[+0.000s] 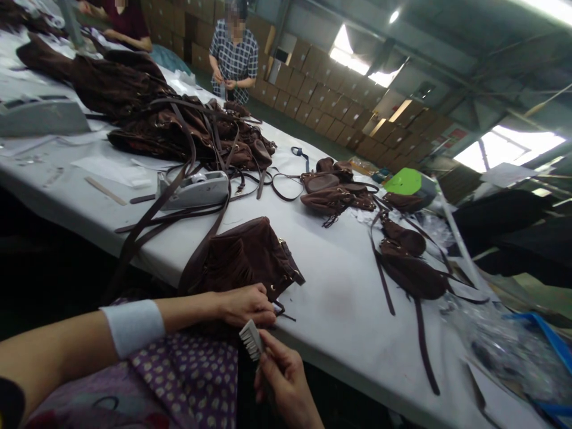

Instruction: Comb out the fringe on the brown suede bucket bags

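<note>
A dark brown leather bag (pixel 236 253) with metal fittings lies at the table's near edge, its long straps trailing to the left. My left hand (pixel 248 305) is closed at the bag's lower front edge, gripping it; the fingertips are partly hidden. Just below, beside my lap, my right hand (pixel 283 372) is wrapped around a small brush (pixel 251 341) with pale bristles. The brush head is close to my left knuckles, and I cannot tell whether it touches anything. Most of its handle is hidden in my fingers.
Several brown bags pile up on the white table (pixel 330 256) at far left. More bags (pixel 413 271) lie right. A grey tape dispenser (pixel 194 189) stands behind my bag. Clear plastic bags (pixel 504 345) fill the right end. A person in a checked shirt (pixel 235 56) stands across.
</note>
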The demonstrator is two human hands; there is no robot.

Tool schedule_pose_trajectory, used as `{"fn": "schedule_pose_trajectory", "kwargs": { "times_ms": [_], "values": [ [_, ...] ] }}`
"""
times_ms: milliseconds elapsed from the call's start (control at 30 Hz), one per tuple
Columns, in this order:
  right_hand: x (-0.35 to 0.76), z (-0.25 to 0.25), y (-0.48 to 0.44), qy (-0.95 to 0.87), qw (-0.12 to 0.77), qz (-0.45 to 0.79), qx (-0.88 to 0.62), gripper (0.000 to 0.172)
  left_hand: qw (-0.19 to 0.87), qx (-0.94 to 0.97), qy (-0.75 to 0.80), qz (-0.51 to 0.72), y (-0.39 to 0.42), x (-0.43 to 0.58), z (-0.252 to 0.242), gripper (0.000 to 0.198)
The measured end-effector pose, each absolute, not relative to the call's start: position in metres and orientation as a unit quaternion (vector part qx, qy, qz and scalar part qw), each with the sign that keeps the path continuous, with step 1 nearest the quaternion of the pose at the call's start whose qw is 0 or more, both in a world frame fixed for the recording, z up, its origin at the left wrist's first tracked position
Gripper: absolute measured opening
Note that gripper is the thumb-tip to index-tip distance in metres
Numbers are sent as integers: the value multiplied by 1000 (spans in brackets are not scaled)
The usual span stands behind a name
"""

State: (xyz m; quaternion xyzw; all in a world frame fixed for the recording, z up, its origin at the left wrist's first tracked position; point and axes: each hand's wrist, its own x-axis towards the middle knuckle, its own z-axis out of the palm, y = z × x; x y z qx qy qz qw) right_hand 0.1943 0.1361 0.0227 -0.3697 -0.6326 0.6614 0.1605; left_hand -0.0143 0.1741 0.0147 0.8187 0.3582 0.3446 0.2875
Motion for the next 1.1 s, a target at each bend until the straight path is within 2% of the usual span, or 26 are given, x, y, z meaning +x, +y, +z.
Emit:
{"fn": "schedule_pose_trajectory", "kwargs": {
  "times_ms": [133, 267, 400, 467, 567, 700, 967, 1100],
  "values": [
    [188, 46, 126, -653, 142, 671, -322, 50, 236, 795, 440, 344, 190, -5, -3, 45],
    [181, 58, 115, -703, 124, 646, -269, 35, 223, 738, 520, 368, 221, 6, -10, 39],
    [174, 54, 140, -642, 244, 598, -413, 45, 260, 759, 469, 369, 222, -3, 14, 19],
    [172, 50, 157, -626, 279, 567, -458, 48, 265, 764, 445, 384, 217, -18, 35, 18],
    [165, 43, 175, -681, 267, 517, -445, 39, 210, 784, 453, 370, 217, -52, 60, 25],
    [148, 33, 189, -761, 253, 414, -432, 32, 113, 831, 501, 213, 227, -97, 52, 25],
    [111, 58, 214, -863, 263, 290, -318, 37, 153, 798, 550, 194, 225, -128, 11, 41],
    [97, 63, 222, -907, 190, 233, -296, 42, 166, 784, 562, 207, 225, -129, 10, 45]
  ]
}}
